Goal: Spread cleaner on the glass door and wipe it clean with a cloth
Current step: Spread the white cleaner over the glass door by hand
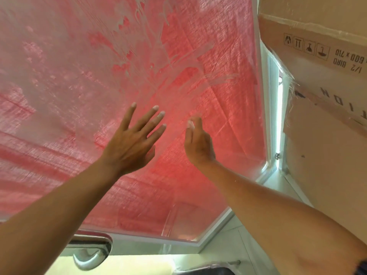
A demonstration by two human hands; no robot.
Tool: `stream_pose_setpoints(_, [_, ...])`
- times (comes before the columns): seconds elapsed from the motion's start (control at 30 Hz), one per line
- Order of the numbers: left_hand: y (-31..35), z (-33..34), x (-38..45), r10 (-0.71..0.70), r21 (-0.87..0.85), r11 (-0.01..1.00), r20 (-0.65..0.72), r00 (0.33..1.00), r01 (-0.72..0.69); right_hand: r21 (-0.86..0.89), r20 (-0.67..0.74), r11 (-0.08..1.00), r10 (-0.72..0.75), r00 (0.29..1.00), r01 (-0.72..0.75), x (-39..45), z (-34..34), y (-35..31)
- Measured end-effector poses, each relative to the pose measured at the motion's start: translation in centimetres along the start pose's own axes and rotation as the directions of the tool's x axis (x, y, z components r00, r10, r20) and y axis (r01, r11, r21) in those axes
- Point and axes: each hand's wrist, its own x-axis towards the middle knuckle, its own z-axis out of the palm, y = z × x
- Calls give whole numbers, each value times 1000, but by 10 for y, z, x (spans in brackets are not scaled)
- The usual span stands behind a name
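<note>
Head view has the glass door (178,56) straight ahead of both palms and reaching up and away above them, with white cleaner (127,22) smeared thickest well above the fingertips and thin streaks just above the right hand (198,142). The left hand (133,143) is flat with fingers spread, the right relaxed and edge-on, neither holding anything. Both look about equally near the pane; no cloth is in sight, so spreading seems the step in hand
</note>
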Motion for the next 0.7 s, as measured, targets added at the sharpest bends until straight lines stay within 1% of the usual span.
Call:
stream_pose_setpoints(0.17, [1, 3, -15, -17, 17, 1000, 22, 1000, 17, -64, 105, 996, -60, 993, 67, -24, 26, -2])
stream_pose_setpoints(0.27, [2, 3, -15, -26, 23, 999, 26, 999, 25, -77, 126, 996, -40, 991, 50, -32, 33, -2])
stream_pose_setpoints(0.37, [3, 3, -16, -47, 18, 999, 17, 999, 47, -82, 104, 997, 1, 995, 8, -25, 24, 0])
stream_pose_setpoints(0.47, [1, 2, -18, -71, 5, 997, 18, 997, 71, -75, 46, 997, 22, 999, -19, -14, 10, 2])
stream_pose_setpoints(0.6, [-1, -1, -16, -95, 10, 995, 11, 995, 95, -73, -52, 997, 12, 999, -16, -4, -2, -3])
stream_pose_setpoints(0.7, [-8, -5, -10, -131, 29, 991, -16, 991, 131, -68, -54, 997, -32, 998, 28, -1, -1, -13])
